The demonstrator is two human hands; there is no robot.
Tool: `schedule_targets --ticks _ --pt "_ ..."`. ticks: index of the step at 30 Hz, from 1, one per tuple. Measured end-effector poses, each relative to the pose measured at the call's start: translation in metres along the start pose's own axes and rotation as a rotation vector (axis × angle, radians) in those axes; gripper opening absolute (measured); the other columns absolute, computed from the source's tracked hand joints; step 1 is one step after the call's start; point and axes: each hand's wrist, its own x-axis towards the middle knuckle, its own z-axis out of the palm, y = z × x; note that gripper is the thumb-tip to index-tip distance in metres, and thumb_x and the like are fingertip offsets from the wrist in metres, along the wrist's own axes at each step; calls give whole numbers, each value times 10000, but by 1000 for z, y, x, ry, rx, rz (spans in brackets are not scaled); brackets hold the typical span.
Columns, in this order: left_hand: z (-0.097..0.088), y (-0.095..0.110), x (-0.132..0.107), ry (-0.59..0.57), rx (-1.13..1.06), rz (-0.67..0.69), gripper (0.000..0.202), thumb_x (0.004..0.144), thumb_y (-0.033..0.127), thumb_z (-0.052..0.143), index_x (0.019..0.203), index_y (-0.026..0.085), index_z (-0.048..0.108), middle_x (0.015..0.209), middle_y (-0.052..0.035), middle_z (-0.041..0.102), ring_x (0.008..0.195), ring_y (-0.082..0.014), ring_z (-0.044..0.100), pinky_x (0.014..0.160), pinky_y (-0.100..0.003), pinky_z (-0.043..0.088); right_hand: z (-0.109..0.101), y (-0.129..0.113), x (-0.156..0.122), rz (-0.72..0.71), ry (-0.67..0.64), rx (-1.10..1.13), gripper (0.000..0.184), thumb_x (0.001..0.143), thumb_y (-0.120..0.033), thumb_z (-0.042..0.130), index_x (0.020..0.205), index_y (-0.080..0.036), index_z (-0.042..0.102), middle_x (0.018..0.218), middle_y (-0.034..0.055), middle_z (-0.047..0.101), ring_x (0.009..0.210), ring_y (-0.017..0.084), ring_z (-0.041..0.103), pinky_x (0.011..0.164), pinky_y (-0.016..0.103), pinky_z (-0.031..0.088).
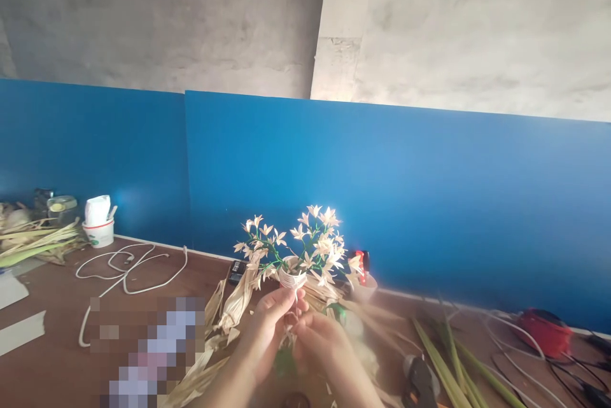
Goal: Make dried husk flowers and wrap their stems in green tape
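Observation:
Just behind my hands rises a bunch of cream, star-shaped flowers [324, 246] on thin green stems. At its base is a small whitish ribbed piece [292, 279], which cannot be told apart clearly from the flowers behind. My left hand [273, 316] is closed on the lower part of this piece, its thumb along the front. Close beside it, my right hand [316, 338] has thumb and fingertips pinched together just below the piece; what they hold is too small to make out. Dried husks [241, 296] lie to the left of the bunch.
A white cable [126, 274] and a white tub [98, 232] are at the left, near more husk strips [41, 239]. Long green leaves [449, 360], a dark tool [421, 382] and a red round object [544, 331] with cables lie right. A blue partition [382, 198] borders the brown table.

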Motion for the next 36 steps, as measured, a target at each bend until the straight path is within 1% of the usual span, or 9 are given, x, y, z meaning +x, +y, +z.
schedule_targets --ticks 4,8,11,15,18,23,27,30,36 --pt "3 0 -1 53 70 70 291 658 389 774 729 118 695 673 -38 624 564 -108 511 537 -220 398 3 0 -1 -1 -1 1 435 635 -576 680 660 -167 534 451 -33 554 345 72 468 344 156 281" --pt "7 -7 -4 91 91 127 314 660 425 757 623 131 655 620 -24 595 521 -101 486 491 -212 380 9 -1 -2 -62 103 -1 419 633 -560 689 612 -172 531 421 -39 522 341 67 430 350 164 259" --pt "10 -15 -7 147 61 170 308 676 432 740 616 147 637 588 -5 569 489 -97 479 459 -206 369 13 1 -2 -88 166 41 416 627 -543 705 564 -178 515 408 -39 504 353 68 411 374 181 295" --pt "9 -25 -6 197 1 146 327 644 447 759 620 155 615 523 30 512 434 -76 438 418 -186 325 16 12 0 -118 154 134 403 599 -526 737 604 -173 544 442 -30 531 367 78 423 387 193 319" --pt "5 -30 -2 219 -21 143 367 590 462 789 609 152 593 560 22 548 447 -74 453 409 -177 311 18 21 3 -128 154 170 424 584 -540 749 614 -161 563 470 -18 547 370 80 432 396 206 348" --pt "3 -34 1 249 3 161 388 580 481 789 588 156 576 535 28 547 415 -64 437 405 -179 320 20 24 5 -126 218 189 457 551 -565 759 582 -161 546 461 -15 535 371 83 439 396 206 351" --pt "7 -38 -3 262 12 140 356 609 493 768 655 168 630 460 37 518 366 -76 414 385 -198 324 17 16 3 -114 240 118 445 601 -562 729 569 -169 524 461 -13 537 374 81 438 379 188 303" --pt "11 -41 -6 250 14 127 346 621 491 760 730 174 674 415 32 502 386 -115 469 392 -212 345 15 11 2 -148 225 56 418 665 -553 690 604 -161 556 484 -6 545 396 87 444 374 186 279" --pt "10 -44 -5 261 38 135 326 614 447 775 767 170 698 587 -17 639 481 -138 546 455 -224 387 14 13 3 -180 305 -18 407 674 -557 677 637 -156 619 543 15 592 447 109 474 402 207 352"
